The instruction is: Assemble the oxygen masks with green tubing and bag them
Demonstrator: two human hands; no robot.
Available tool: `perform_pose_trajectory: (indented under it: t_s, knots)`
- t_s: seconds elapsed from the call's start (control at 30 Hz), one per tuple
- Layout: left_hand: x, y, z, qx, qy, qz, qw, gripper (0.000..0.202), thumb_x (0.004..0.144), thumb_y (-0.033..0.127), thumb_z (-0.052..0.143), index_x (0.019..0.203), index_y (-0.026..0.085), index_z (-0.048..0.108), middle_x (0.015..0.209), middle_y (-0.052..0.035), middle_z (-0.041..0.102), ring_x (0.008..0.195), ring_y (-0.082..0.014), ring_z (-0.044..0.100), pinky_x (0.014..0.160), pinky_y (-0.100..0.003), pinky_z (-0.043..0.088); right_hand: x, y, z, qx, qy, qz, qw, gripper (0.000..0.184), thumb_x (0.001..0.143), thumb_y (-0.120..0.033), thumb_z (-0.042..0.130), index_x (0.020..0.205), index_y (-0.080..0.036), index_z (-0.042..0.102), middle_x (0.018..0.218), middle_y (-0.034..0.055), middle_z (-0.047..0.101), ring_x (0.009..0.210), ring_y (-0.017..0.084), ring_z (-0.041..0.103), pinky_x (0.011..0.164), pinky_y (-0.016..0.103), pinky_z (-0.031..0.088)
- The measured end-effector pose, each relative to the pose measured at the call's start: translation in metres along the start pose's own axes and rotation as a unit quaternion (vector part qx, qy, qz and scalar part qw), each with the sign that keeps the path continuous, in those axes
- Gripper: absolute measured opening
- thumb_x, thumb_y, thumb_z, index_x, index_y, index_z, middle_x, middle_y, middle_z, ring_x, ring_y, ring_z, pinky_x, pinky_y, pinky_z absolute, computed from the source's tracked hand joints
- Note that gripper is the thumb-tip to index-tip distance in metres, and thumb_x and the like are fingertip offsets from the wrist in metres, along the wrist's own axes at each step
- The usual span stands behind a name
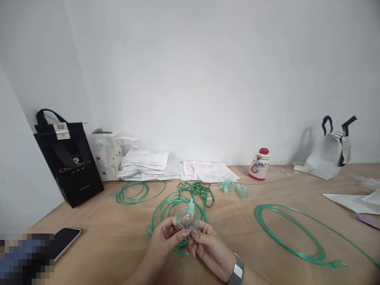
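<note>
Near the front middle of the table, my left hand (166,238) and my right hand (209,242) both pinch a clear oxygen mask (187,218). Its pale green connector (191,206) points up and away from me. Both thumbs press at the mask's near edge, with the fingers curled around its sides. Behind the mask lies a coil of green tubing (157,209), partly hidden by my hands. Farther back sits a tangle of dark green elastic straps (198,190). To the right of the straps rest more clear mask pieces (242,191) with green fittings (226,185).
Another green tubing coil (130,194) lies at the left and a bigger one (311,253) at the right. White printed packets (145,160) line the wall. A black bag (74,166), a phone (67,241), a bottle (260,166) and a white bag (325,158) stand or lie around.
</note>
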State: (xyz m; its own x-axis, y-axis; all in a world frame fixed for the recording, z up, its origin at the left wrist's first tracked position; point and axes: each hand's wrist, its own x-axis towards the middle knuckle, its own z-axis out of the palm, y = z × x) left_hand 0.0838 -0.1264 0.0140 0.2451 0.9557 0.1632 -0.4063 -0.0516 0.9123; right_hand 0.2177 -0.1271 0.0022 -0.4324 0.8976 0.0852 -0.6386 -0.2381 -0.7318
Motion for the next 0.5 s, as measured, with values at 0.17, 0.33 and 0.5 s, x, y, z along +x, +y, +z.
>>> perform_pose_trajectory:
  t_s: [0.17, 0.33, 0.5]
  knots:
    - [0.0008, 0.0034, -0.0045, 0.029, 0.008, -0.004, 1.0, 0.019, 0.056, 0.023, 0.074, 0.057, 0.013, 0.057, 0.056, 0.001, 0.062, 0.056, -0.0115, 0.054, 0.056, -0.023, 0.043, -0.0014, 0.0018, -0.0009, 0.0, 0.012, 0.012, 1.0, 0.014, 0.064, -0.019, 0.07, 0.068, -0.009, 0.061, 0.053, 0.0024, 0.061, 0.044, 0.008, 0.055, 0.042, 0.018, 0.044]
    - [-0.0005, 0.0057, -0.0035, 0.044, 0.031, -0.002, 0.999, 0.019, 0.054, 0.021, 0.075, 0.055, 0.013, 0.057, 0.056, 0.0006, 0.062, 0.057, -0.0116, 0.054, 0.057, -0.022, 0.043, -0.0028, -0.0002, 0.0011, -0.004, 0.029, 0.02, 0.999, 0.012, 0.065, -0.018, 0.07, 0.067, -0.009, 0.062, 0.054, 0.0025, 0.061, 0.046, 0.008, 0.055, 0.043, 0.019, 0.046]
    - [-0.0015, 0.0068, -0.0019, 0.043, 0.035, 0.002, 0.998, 0.02, 0.054, 0.023, 0.075, 0.057, 0.013, 0.057, 0.057, 0.0001, 0.061, 0.057, -0.0122, 0.053, 0.057, -0.023, 0.043, -0.0022, 0.0006, 0.0014, -0.005, 0.04, 0.022, 0.999, 0.014, 0.063, -0.017, 0.071, 0.067, -0.008, 0.062, 0.055, 0.0027, 0.061, 0.046, 0.008, 0.055, 0.043, 0.019, 0.046]
